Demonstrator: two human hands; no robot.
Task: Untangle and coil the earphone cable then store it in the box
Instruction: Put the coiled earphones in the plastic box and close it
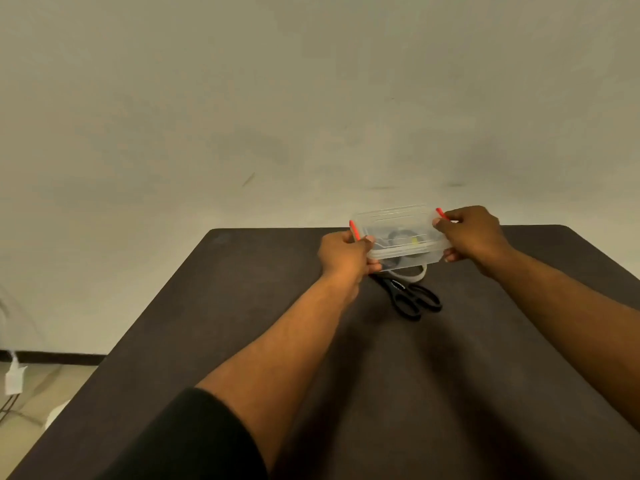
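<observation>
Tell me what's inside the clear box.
Through the clear box, held by the left hand and right hand, a dark coil and something yellow show; the lid's glare hides what they are.

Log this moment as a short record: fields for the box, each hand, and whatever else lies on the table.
box: clear plastic box with red latches, lid on, held above the table
box contents: dark round shape, unclear
left hand: left hand grips the box's left end
right hand: right hand grips the box's right end
under box: black scissors; a white band, partly hidden
</observation>
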